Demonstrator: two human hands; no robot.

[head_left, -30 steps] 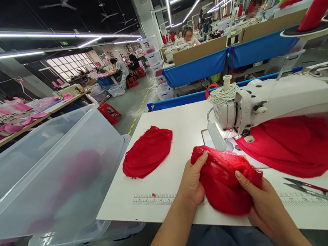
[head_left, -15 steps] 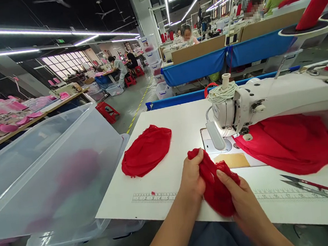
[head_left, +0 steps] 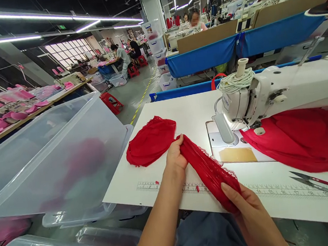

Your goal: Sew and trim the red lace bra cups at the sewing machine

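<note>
Above the bench (head_left: pixel 191 108): red cloth (head_left: pixel 205 169), probably light, soft, stretchy; left hand (head_left: pixel 176 156), right hand (head_left: pixel 243 204), fingers gripping opposite ends; best held beside likely fragile lace (head_left: pixel 229 172)

Head view, forward-down over nearby tabletop (head_left: pixel 193 114)

Red lace-edged fabric (head_left: pixel 205 169) stretches slantwise, gathered narrow, above the white tabletop (head_left: pixel 193 110).

On the white tabletop (head_left: pixel 192 110), a ruler scale (head_left: pixel 191 188) shows 1 and 2 near its left end.
</note>
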